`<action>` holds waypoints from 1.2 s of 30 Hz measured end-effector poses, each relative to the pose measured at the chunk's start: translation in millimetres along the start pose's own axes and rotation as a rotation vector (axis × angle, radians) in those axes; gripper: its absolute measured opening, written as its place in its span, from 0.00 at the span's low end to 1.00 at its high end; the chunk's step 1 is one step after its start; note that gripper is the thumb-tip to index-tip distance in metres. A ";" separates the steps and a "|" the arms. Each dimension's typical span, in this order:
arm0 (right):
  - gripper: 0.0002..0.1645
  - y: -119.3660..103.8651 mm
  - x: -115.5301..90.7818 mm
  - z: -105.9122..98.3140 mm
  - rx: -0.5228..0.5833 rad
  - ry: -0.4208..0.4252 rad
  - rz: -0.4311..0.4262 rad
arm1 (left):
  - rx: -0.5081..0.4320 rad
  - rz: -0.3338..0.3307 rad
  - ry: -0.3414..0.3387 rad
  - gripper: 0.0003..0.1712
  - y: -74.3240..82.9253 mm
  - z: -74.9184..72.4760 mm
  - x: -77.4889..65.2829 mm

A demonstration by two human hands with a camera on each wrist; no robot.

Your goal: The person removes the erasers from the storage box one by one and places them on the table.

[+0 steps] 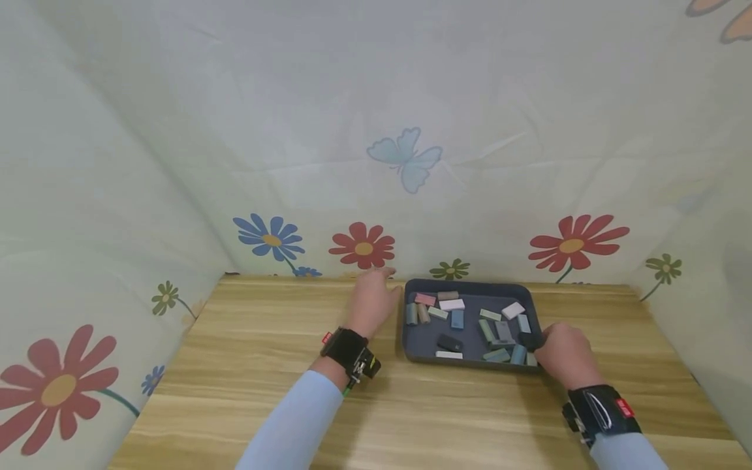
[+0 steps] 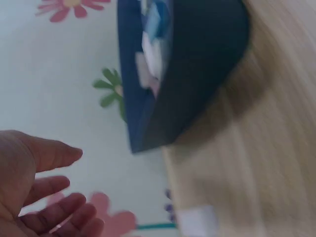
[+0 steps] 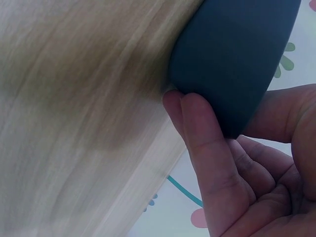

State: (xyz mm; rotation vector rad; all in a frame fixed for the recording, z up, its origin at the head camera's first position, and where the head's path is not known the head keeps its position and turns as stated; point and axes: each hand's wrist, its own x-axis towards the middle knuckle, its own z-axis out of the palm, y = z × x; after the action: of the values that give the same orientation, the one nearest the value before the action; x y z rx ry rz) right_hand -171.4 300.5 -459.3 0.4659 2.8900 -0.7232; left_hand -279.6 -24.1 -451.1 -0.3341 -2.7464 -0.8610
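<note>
A dark grey-blue tray [image 1: 470,363] stands on the wooden table, with many small blocks in it. A pink block [image 1: 425,299], a white block [image 1: 452,305] and a blue block [image 1: 457,319] are in its left half. Toward its front lies a dark rounded piece [image 1: 450,343]. My right hand [image 1: 566,352] pinches the tray's near right corner; in the right wrist view the thumb is over the rim and fingers [image 3: 200,123] press the outer wall. Just left of the tray, my left hand [image 1: 372,299] is held with fingers loosely spread, holding nothing.
Behind the table [image 1: 247,365] hangs a pale cloth [image 1: 294,130] printed with flowers and a butterfly, close to the tray's far side. More cloth rises at left and right. Each wrist wears a black strap with a camera.
</note>
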 end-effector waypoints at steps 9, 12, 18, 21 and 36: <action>0.14 -3.9 2.8 -0.3 0.011 -0.007 0.028 | -0.105 0.255 -0.279 0.19 59.3 -11.6 -8.0; 0.13 -4.6 2.7 -0.4 0.011 -0.007 0.030 | -0.042 0.309 -0.363 0.19 64.1 -2.8 -10.1; 0.13 -5.1 1.4 -1.3 0.012 -0.012 0.021 | 0.079 0.393 -0.529 0.24 68.6 15.6 -18.1; 0.12 -5.0 0.9 -1.5 0.008 -0.014 0.010 | 0.145 0.425 -0.591 0.24 71.9 23.5 -22.3; 0.09 1.2 0.9 0.9 0.001 0.003 -0.011 | 0.195 0.433 -0.656 0.26 73.5 46.0 -26.5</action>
State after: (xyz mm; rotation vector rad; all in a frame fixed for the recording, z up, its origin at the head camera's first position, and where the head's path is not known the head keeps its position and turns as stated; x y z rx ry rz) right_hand -171.9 301.3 -460.7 0.4512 2.8972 -0.7256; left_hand -240.9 57.7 -456.9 -1.3101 -3.0809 -0.4070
